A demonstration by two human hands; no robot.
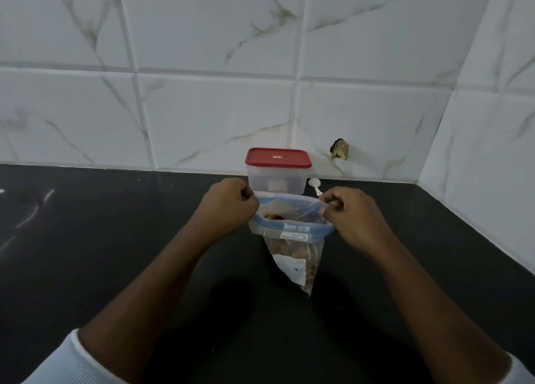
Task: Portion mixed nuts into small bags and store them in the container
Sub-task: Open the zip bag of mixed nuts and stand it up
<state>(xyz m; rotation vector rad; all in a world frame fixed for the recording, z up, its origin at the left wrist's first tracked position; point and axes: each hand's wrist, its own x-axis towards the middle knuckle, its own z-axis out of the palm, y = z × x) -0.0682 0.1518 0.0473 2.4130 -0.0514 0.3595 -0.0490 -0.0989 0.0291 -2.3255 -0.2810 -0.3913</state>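
Left hand (231, 202), right hand (351, 214) pinch zip bag (293, 239) mouth open above dark surface (115, 239). Uneven pull or slip likely tips nuts (292, 249) out; lidded container (277, 170) behind.

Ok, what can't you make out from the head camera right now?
Head view only.
- container contents: blurred by its frosted wall; the bag rim covers its base.
- white spoon: handle end hidden behind the right hand.
- nuts: kinds too small; the label covers some.
- left hand: fingertips curled under, hidden by the hand itself.
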